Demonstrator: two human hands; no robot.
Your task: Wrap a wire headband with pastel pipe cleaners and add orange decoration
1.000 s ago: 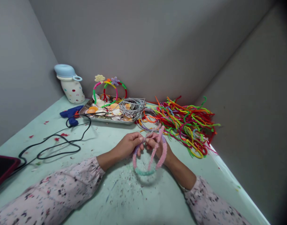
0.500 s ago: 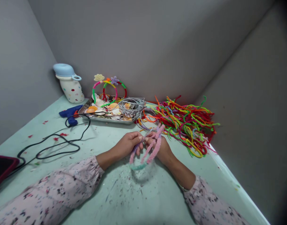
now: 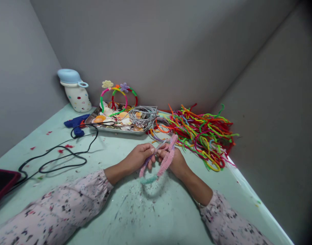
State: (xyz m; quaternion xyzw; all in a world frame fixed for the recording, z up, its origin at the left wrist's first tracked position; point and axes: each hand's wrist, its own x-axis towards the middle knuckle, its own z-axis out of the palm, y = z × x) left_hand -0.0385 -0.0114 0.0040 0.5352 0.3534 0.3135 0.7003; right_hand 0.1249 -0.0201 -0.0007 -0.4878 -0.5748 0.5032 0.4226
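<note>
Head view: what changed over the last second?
The pink hoop swung in the hands: a second ago it hung wide open toward the camera, now it is turned nearly edge-on, and its teal bottom has moved up and left. Left hand and right hand kept their pinch at its top, barely shifting. Pipe-cleaner pile, tray, glue gun and cord unchanged.

Bare table surface (image 3: 150, 217) lay open before and beneath both hands, littered only with fine scraps. To the left front, a looped black cable (image 3: 61, 156) crossed the approach. Behind it stood a blue glue gun (image 3: 75, 123), a metal tray (image 3: 115, 128) and a lidded jar (image 3: 75, 91). A pipe-cleaner heap (image 3: 201, 132) blocked the right rear. Walls closed the corner.
</note>
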